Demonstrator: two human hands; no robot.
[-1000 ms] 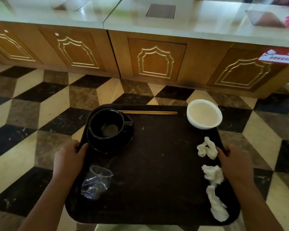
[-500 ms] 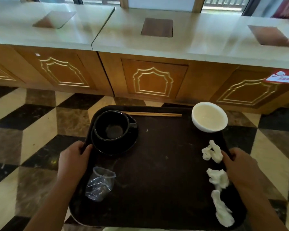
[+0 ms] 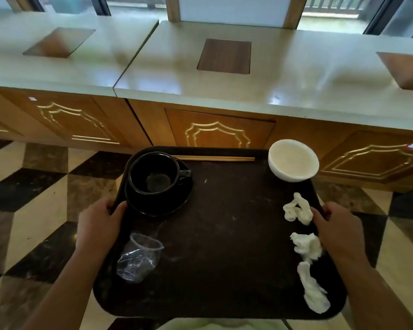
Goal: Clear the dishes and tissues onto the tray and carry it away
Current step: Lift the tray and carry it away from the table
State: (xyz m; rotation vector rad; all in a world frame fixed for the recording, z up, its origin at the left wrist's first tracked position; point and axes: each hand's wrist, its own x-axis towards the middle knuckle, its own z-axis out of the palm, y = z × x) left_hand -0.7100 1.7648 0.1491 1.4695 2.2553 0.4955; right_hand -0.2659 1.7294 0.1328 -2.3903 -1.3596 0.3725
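Observation:
I carry a dark brown tray (image 3: 224, 234) in the air above the floor. My left hand (image 3: 98, 225) grips its left edge and my right hand (image 3: 339, 227) grips its right edge. On the tray stand a black cup (image 3: 154, 172) on a black saucer (image 3: 174, 203) at the far left, wooden chopsticks (image 3: 212, 159) along the far edge and a white bowl (image 3: 293, 160) at the far right corner. A crushed clear plastic cup (image 3: 138, 257) lies near left. Three crumpled white tissues (image 3: 298, 209) (image 3: 306, 245) (image 3: 312, 291) lie along the right side.
A long counter (image 3: 284, 86) with wooden cabinet doors (image 3: 218, 132) stands just ahead, its top level with the tray's far edge. Square openings (image 3: 224, 55) (image 3: 57, 41) (image 3: 408, 70) are set in the countertop. The floor (image 3: 34, 186) is a checkered marble pattern. Windows run behind the counter.
I have come closer to the counter with the tray; the counter looms larger and its top openings are in fuller view. Both hands keep the same grip.

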